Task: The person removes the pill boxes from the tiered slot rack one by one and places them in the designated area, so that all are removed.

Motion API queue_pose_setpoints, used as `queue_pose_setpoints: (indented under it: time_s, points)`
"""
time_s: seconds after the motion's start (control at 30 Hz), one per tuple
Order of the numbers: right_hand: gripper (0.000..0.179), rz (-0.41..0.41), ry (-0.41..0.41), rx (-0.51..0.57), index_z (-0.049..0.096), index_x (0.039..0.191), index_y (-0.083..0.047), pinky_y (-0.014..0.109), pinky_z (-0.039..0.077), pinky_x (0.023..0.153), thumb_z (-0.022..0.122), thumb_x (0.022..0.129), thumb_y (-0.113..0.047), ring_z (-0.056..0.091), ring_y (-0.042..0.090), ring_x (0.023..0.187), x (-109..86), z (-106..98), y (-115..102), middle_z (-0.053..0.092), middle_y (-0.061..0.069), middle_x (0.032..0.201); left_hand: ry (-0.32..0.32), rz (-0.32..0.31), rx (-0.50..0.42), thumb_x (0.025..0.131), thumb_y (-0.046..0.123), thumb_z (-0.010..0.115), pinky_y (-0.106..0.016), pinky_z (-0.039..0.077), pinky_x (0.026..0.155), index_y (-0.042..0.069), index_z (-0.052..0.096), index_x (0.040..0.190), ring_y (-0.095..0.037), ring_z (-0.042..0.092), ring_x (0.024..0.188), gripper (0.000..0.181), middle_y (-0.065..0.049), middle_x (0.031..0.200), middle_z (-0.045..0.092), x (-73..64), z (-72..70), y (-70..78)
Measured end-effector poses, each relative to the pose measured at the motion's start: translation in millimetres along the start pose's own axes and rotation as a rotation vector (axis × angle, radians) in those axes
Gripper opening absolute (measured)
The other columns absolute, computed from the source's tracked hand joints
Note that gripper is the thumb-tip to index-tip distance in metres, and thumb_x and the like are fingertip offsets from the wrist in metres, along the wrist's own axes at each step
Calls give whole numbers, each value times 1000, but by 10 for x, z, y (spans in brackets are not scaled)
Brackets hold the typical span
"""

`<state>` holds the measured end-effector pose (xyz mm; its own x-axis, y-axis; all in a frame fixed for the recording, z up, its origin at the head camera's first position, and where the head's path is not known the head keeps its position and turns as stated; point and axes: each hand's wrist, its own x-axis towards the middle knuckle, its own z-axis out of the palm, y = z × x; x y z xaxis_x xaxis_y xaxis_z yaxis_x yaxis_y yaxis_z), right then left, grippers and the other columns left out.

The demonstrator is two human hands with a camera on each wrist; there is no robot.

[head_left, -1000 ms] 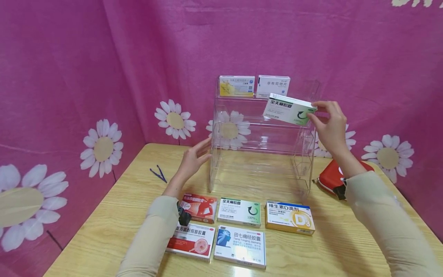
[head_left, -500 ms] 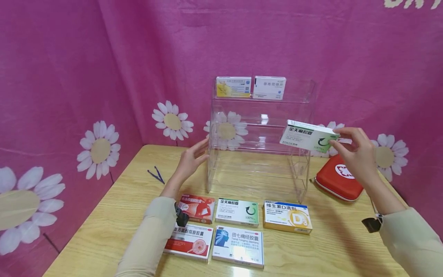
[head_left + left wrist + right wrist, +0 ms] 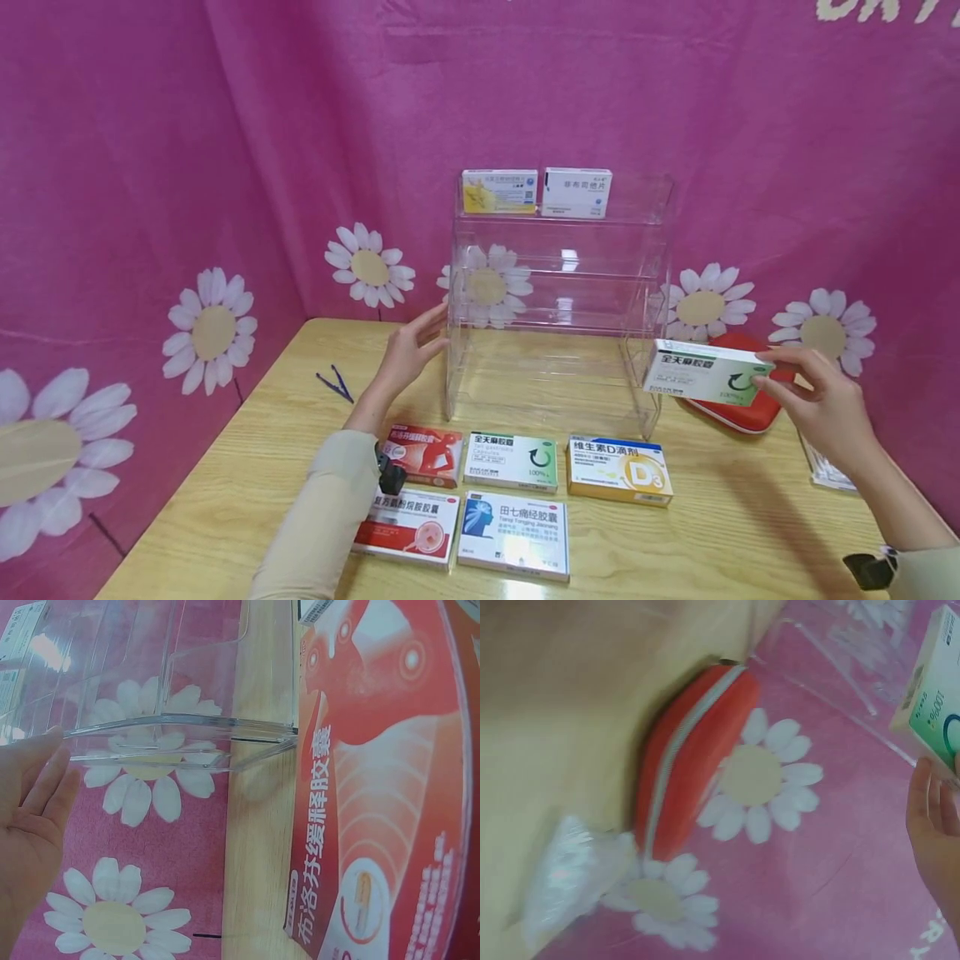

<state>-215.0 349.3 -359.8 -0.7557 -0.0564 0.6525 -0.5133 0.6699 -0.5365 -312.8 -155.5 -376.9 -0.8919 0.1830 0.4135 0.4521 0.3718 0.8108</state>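
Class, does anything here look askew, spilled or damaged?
Nothing looks spilled or damaged. Two boxes stand upright on the top tier of the clear stand, and five more boxes lie flat on the table. One green-and-white box tilts slightly, but the right hand holds it.

Held box (image 3: pixel 701 375), right fingers (image 3: pixel 797 358): 全天麻胶囊, 100%. Straight below left fingers (image 3: pixel 427 322): red box (image 3: pixel 426 455), 布洛芬缓释胶囊; further down, red-white box (image 3: pixel 408 527), 复方氨酚烷胺胶囊. Down-right of left fingers: green-white box (image 3: pixel 511 461), 全天麻胶囊, 100%; under it blue-white box (image 3: pixel 517 537), 田七痛经胶囊, Tianqi Tongjing Jiaonang. Down-left of right fingers: orange-white box (image 3: pixel 620 471), 维生素D滴剂, D3. Up-left: white box (image 3: pixel 577 193), 非布司他片; yellow-white box (image 3: pixel 500 192) beside it, print too small. Right wrist view, below fingers: backdrop (image 3: pixel 840 889), "RY".
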Motion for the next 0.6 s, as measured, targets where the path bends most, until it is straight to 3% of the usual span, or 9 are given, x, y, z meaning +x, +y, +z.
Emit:
queue_pose_setpoints:
  time_s: [0.37,0.6]
  points:
    - [33,30,-104,64,62,108,7,-6,48,76,69,77,18,56,-20,92,-406,-112,303,58,-27,102,2,11,-5,91,-4,63,-40,51,108,2,44,145,-36,56,129,57,-22,142,53,4,7,-8]
    - [33,26,-224,23,64,108,2,-3,45,66,72,78,13,55,-20,90,-576,-196,558,58,-34,105,2,7,-5,91,-3,62,-40,50,109,2,45,145,-34,55,130,57,-21,143,52,10,8,-18]
